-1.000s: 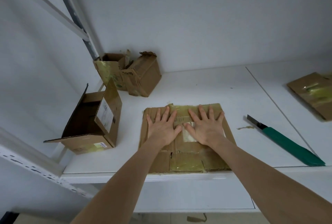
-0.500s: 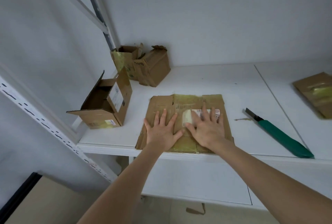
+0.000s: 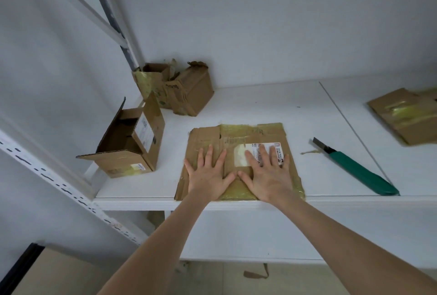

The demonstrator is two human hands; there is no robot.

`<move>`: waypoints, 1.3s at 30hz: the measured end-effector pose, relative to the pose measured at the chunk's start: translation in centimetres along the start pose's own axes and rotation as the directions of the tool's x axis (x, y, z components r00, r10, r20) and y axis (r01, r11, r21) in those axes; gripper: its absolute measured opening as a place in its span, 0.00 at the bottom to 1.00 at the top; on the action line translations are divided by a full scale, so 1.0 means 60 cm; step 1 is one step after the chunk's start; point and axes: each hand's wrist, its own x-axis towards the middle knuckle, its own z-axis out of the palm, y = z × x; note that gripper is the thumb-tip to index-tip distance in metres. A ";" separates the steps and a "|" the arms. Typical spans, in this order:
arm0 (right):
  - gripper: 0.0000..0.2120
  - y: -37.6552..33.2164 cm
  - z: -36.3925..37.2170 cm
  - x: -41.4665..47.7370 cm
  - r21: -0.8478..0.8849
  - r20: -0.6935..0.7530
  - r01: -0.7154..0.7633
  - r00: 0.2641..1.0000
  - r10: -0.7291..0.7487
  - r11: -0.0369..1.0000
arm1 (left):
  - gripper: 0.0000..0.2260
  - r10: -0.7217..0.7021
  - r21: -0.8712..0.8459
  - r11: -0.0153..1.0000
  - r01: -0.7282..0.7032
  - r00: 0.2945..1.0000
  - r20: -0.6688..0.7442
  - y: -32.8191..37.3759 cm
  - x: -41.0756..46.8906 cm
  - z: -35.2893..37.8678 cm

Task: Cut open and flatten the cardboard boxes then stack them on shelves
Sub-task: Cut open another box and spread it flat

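Note:
A flattened brown cardboard box with yellowish tape and a white shipping label lies on the white shelf, its near edge at the shelf's front edge. My left hand presses flat on its left half, fingers spread. My right hand presses flat on its right half, partly covering the label. The thumbs nearly touch. A green-handled utility knife lies to the right, blade pointing away from me.
An open cardboard box lies on its side at the left. Two crumpled boxes stand in the back left corner. Another flattened box lies at the far right. A perforated white shelf upright runs diagonally at the left.
Both hands have slid back toward the near edge of the flattened box, uncovering the label. The view has pulled back and shifted left.

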 end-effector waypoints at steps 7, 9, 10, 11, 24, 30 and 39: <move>0.31 0.000 -0.003 0.002 0.058 0.027 0.010 1.000 -0.011 0.998 | 0.29 -0.003 -0.021 1.000 0.003 1.000 0.019 0.001 0.009 -0.011; 0.26 0.001 -0.011 0.003 0.110 0.007 -0.003 1.000 0.002 0.994 | 0.28 0.020 -0.061 0.998 -0.018 0.999 0.036 -0.003 0.034 -0.024; 0.23 0.002 -0.017 0.007 0.111 -0.029 -0.011 0.999 0.014 0.994 | 0.28 0.038 -0.069 0.997 -0.035 0.999 0.038 -0.005 0.046 -0.027; 0.21 0.002 -0.024 0.013 0.093 -0.069 -0.019 0.997 0.025 0.996 | 0.28 0.055 -0.060 0.997 -0.053 0.998 0.033 -0.006 0.057 -0.028; 0.29 -0.015 -0.006 0.081 0.030 0.007 -0.030 1.000 0.030 0.999 | 0.28 0.074 0.003 0.997 -0.074 0.997 0.012 -0.007 0.075 -0.006; 0.29 -0.011 -0.012 0.076 0.110 -0.053 0.008 0.999 -0.003 0.994 | 0.27 0.077 -0.049 0.996 -0.078 0.997 -0.015 -0.011 0.069 -0.016; 0.37 0.046 -0.048 -0.014 0.554 -0.022 -0.311 0.922 0.388 0.772 | 0.33 -0.346 -0.439 0.834 0.335 0.936 0.057 -0.053 0.028 -0.064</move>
